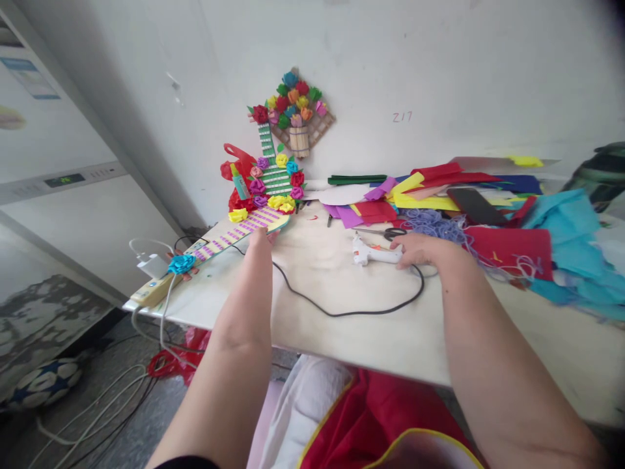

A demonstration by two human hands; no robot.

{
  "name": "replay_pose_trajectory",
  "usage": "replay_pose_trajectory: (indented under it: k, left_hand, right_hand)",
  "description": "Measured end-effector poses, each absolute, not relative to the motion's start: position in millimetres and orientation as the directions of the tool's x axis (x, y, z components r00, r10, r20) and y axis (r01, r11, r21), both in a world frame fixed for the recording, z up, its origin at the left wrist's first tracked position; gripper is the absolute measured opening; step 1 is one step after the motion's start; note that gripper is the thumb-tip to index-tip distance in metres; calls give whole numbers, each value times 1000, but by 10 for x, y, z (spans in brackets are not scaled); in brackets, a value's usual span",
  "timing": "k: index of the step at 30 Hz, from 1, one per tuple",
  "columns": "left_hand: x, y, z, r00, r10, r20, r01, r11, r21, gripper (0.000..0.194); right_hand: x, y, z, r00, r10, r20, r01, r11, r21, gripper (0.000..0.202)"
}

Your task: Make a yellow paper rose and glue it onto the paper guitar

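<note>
My left hand grips the near edge of a flat guitar-shaped craft board, which is striped in purple and pale yellow. A blue paper flower sits at the board's narrow left end, and yellow paper flowers are at its wide end. My right hand has its fingers closed at the handle end of a white hot glue gun lying on its side on the table. The gun's black cord loops across the tabletop to the left. Scissors rest just behind the gun.
Against the wall stands a green guitar-shaped piece with paper flowers, beside a green-capped bottle. Coloured paper, blue yarn and a dark phone cover the right side. A power strip lies at the left corner.
</note>
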State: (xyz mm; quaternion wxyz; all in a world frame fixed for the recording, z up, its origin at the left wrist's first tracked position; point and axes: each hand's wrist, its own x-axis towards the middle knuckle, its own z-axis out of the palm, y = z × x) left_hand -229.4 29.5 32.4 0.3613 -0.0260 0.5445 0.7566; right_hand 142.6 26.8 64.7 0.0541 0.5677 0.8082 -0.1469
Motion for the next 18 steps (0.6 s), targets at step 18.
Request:
replay_pose_trajectory:
  k: [18]
  left_hand:
    - [-1669,-29,289,-782,556,-280,-468,-229,853,20]
  right_hand:
    - [1324,319,538,-452,890,-65,881,435,-184,29]
